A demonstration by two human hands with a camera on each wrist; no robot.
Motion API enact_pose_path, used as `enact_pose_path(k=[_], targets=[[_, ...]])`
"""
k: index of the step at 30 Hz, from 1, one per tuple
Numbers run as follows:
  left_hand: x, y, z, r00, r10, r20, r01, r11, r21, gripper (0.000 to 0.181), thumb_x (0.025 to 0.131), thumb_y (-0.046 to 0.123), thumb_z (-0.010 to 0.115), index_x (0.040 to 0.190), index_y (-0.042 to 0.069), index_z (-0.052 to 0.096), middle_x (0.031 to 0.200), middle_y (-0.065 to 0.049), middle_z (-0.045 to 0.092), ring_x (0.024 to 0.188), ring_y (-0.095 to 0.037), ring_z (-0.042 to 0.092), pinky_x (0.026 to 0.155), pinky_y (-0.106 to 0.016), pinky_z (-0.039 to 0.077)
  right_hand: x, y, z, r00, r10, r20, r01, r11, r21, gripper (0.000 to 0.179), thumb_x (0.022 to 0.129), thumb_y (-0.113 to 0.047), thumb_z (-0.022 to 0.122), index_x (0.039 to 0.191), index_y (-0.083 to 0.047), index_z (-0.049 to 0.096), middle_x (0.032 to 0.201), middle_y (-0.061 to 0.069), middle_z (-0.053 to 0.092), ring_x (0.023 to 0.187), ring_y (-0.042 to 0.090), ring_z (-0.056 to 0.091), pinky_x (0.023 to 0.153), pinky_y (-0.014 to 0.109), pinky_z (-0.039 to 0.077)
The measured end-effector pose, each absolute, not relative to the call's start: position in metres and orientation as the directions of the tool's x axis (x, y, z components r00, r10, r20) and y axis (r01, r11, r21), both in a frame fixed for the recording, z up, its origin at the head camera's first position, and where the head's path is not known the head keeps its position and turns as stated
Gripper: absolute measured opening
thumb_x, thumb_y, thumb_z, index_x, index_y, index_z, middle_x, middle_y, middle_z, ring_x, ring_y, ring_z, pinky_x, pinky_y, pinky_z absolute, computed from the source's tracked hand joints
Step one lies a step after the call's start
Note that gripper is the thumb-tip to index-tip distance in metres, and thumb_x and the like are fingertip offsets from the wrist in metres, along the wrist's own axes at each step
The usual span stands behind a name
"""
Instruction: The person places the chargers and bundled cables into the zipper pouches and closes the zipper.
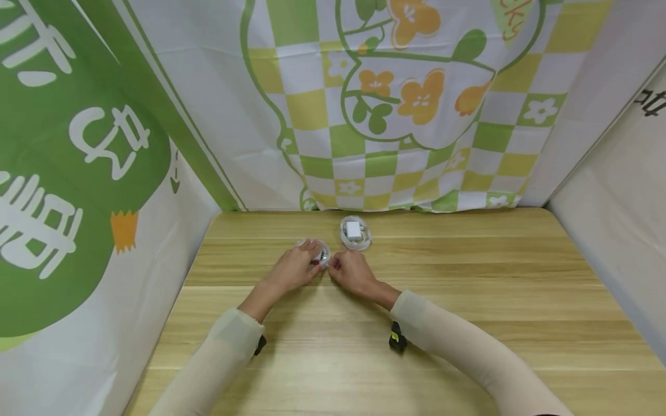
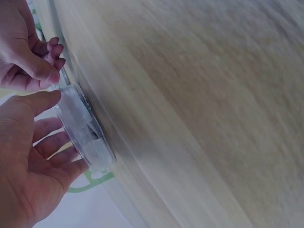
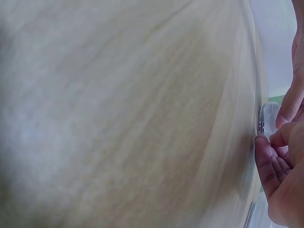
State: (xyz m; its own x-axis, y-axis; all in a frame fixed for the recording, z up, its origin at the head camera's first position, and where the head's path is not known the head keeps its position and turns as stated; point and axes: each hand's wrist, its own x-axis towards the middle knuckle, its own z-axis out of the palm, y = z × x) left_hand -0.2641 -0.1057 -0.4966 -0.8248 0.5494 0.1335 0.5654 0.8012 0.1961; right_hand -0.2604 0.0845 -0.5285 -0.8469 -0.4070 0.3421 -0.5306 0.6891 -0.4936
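A shallow clear round case (image 2: 76, 118) stands on the table, with pale and dark contents showing through its wall. My left hand (image 1: 298, 267) grips it from above, thumb at the near rim and fingers spread round the far side. At the rim's right edge, my right hand (image 1: 355, 273) has its fingers curled, thumb and index pinching at the case's edge in the right wrist view. Part of the case is hidden under the left hand. Just behind the right hand lies a second clear round case (image 1: 366, 241), holding a white charger block (image 1: 354, 230) and a coiled pale cable.
The wooden table (image 1: 468, 300) carries both cases near its back edge. A printed cloth (image 1: 364, 133) with green and yellow checks hangs behind it, and further cloth walls (image 1: 171, 242) stand at the sides.
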Motion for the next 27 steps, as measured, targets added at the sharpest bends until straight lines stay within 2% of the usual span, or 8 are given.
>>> enact_pose_path(k=[8,17,27], targets=[[-0.264,-0.109,-0.498,-0.817,0.562,0.132,0.577,0.801,0.158,0.049,0.093,0.028,0.065,0.134,0.002,0.058,0.141,-0.018,0.051,0.133,-0.034,0.047,0.103,-0.049,0.045,-0.261,0.088,-0.528,-0.844,-0.415,0.338,-0.534,0.699,-0.475,0.008,0.082,-0.009,0.069,0.075,-0.012,0.072,0.069,-0.004,0.068,0.062,0.004,0.061,0.058,0.019,0.05],[-0.265,-0.112,-0.498,-0.799,0.585,0.142,0.601,0.79,0.123,0.048,0.094,0.03,0.064,0.134,0.004,0.059,0.141,-0.017,0.052,0.131,-0.035,0.049,0.098,-0.052,0.048,-0.268,0.093,-0.525,-0.865,-0.376,0.333,-0.499,0.718,-0.485,0.01,0.081,-0.007,0.067,0.072,-0.012,0.07,0.065,-0.005,0.066,0.058,0.005,0.059,0.055,0.021,0.049],[-0.265,-0.113,-0.5,-0.772,0.611,0.175,0.631,0.77,0.094,0.047,0.092,0.029,0.066,0.131,0.004,0.061,0.137,-0.017,0.056,0.127,-0.036,0.053,0.094,-0.05,0.051,-0.275,0.092,-0.526,-0.883,-0.319,0.345,-0.454,0.767,-0.453,0.012,0.082,-0.01,0.067,0.07,-0.013,0.069,0.064,-0.004,0.065,0.057,0.009,0.059,0.056,0.026,0.05]])
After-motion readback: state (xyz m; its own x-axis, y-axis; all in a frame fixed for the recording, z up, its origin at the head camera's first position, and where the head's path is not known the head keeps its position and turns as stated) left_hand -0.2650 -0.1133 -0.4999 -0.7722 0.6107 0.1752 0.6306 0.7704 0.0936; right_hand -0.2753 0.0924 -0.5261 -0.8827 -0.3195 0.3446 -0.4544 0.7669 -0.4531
